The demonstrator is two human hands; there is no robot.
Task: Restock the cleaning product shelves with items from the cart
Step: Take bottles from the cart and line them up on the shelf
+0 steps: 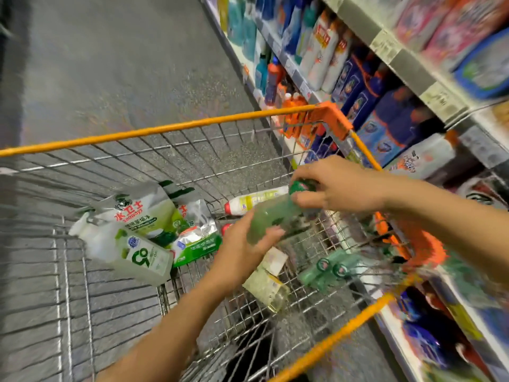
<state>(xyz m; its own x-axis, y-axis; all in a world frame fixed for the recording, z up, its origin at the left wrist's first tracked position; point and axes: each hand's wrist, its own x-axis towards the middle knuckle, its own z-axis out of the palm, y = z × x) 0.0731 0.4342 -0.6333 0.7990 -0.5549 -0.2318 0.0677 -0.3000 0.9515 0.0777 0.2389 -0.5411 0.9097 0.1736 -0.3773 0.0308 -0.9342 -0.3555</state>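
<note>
A wire cart (165, 129) with an orange rim stands on a gray floor (110, 64). The floor is wide on the left and past the cart's far edge.

Near the cart's left side lies a white bottle (132, 255) with a green label. Just beside it are green and white pouches (143, 213), stacked on each other. A white bottle with a red cap (253, 201) lies on its side by the cart's far wall.

The left hand (242, 244) wraps its fingers round the bottom part of a green bottle (272, 219). The bottle is see-through green, blurry, and tilted, with a dark green cap (300, 186) at the upper end. It is in the air over the right half of the cart, above the wire bottom. The right hand (338, 186) curls its fingers round the cap end.

Under the bottle a pale yellow bottle (267, 288) lies on the wire. More green bottles (327, 268) lie in the cart's near right corner.

The cart's right edge is just beside the shelves (407, 67). They are packed with blue, white and pink bottles and boxes.
</note>
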